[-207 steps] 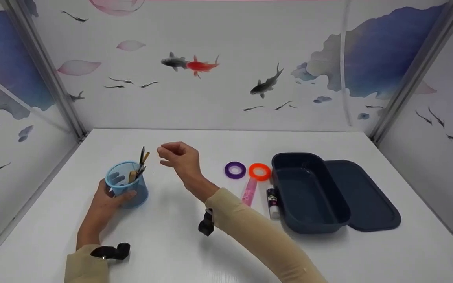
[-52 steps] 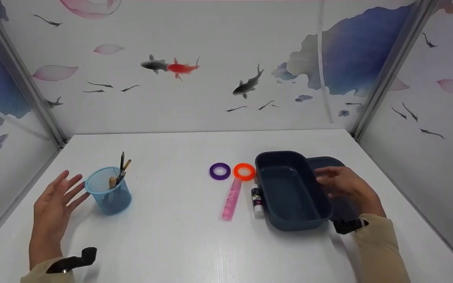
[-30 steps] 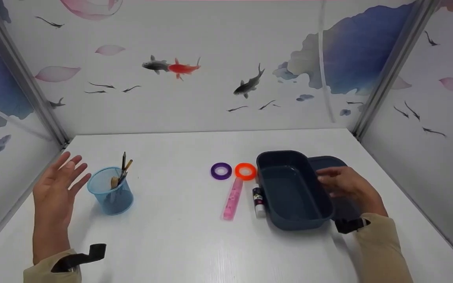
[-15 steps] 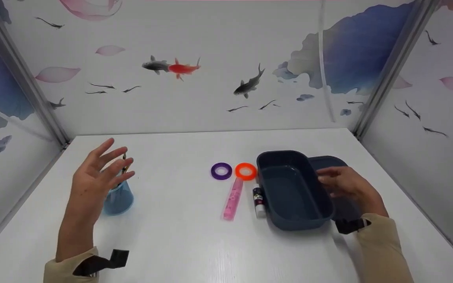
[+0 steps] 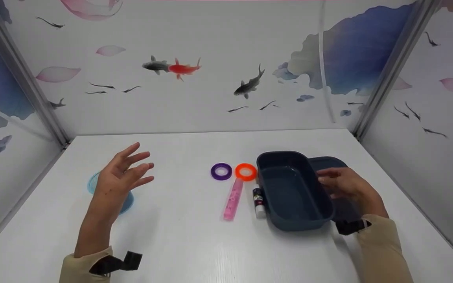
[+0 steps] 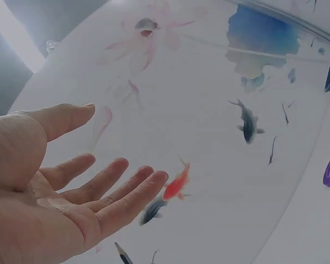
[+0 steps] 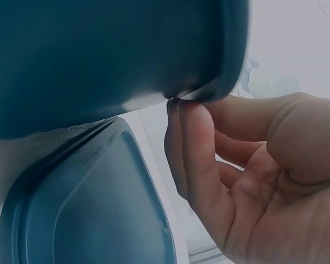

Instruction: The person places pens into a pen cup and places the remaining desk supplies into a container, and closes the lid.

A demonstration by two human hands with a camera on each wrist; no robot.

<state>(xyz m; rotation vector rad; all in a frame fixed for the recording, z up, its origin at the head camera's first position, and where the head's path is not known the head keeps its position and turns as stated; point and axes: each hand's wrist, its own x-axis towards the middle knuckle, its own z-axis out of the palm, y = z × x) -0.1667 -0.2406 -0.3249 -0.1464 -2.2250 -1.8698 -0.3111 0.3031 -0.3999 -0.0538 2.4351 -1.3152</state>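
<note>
My left hand (image 5: 118,182) is raised with its fingers spread apart, holding nothing. Behind it stands a light blue mesh pen cup (image 5: 94,182), mostly hidden in the head view. A dark pencil tip (image 6: 122,254) pokes up below the palm in the left wrist view. On the right, my right hand (image 5: 350,188) pinches the long right rim of a deep navy plastic box (image 5: 295,184). Its thumb tip is hidden behind the rim in the right wrist view, where a finger (image 7: 197,146) touches the box's outside. A flat navy lid (image 7: 110,209) lies partly under the box.
Left of the box lie a purple tape roll (image 5: 221,171), an orange tape roll (image 5: 245,172), a pink tube-shaped item (image 5: 232,199) and a small black-and-white glue stick (image 5: 258,202). Patterned panels (image 5: 195,102) enclose the white table (image 5: 179,243) at back and sides.
The left hand let go of the pen cup, rose, then swung right in front of it. The right hand went from near the cup to the box rim and has stayed there.
</note>
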